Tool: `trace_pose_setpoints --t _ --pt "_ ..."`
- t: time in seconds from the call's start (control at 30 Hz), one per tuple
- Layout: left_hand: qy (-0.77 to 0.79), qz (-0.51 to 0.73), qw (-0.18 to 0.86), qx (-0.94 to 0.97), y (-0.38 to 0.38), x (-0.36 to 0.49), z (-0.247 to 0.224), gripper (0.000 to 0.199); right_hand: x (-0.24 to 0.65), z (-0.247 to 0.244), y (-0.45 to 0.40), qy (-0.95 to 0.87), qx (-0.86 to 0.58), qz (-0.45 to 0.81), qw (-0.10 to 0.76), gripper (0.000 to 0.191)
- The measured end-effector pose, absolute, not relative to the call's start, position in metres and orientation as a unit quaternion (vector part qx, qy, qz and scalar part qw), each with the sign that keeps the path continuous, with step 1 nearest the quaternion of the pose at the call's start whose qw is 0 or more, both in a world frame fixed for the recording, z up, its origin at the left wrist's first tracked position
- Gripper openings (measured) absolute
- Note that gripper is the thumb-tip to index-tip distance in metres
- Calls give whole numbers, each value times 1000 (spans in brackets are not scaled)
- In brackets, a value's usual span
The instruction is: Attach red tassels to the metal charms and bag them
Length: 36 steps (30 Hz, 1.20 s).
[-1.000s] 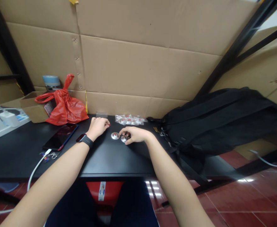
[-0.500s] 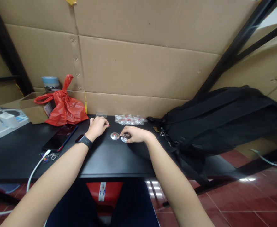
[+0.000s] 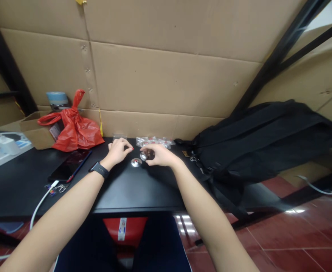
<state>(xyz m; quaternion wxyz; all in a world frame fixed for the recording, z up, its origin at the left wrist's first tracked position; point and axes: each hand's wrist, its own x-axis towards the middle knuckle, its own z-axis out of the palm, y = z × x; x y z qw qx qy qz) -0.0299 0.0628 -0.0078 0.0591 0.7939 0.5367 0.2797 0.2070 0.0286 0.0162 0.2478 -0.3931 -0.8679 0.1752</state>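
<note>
My right hand [image 3: 159, 155] grips a shiny round metal disc [image 3: 143, 156] by its rim, tilted and just above the black tabletop. A second silver disc [image 3: 136, 162] with a small red centre lies flat on the table, slightly left of and below it. To the left, my left hand [image 3: 118, 150] is closed in a pinch, with a small red spot at the fingertips; what it holds is too small to make out. Behind both hands lie several clear plastic packets [image 3: 154, 141] with shiny things inside, partly hidden by my right hand.
A black backpack [image 3: 268, 139] fills the table's right side. At left are a phone [image 3: 70, 165] with a white cable, keys [image 3: 59, 187], a red plastic bag [image 3: 76, 130], a cardboard box [image 3: 38, 132] and a white power strip [image 3: 10, 149]. Cardboard [image 3: 166, 83] walls the back.
My right hand has raised its disc off the table and tipped it up. The other disc still lies flat. My left hand stays pinched in nearly the same place.
</note>
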Motion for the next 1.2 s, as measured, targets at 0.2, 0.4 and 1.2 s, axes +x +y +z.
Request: trace_pose_setpoints --t 0.2,0.4,1.2 --pt "475 342 106 804 58 -17 -6 16 192 13 27 -814 -342 223 414 44" --pt "447 415 125 783 55 -12 -4 12 186 2 35 -782 -303 243 488 45" --pt "404 506 115 753 37 -4 7 19 190 -7 48 -790 -336 253 446 32"
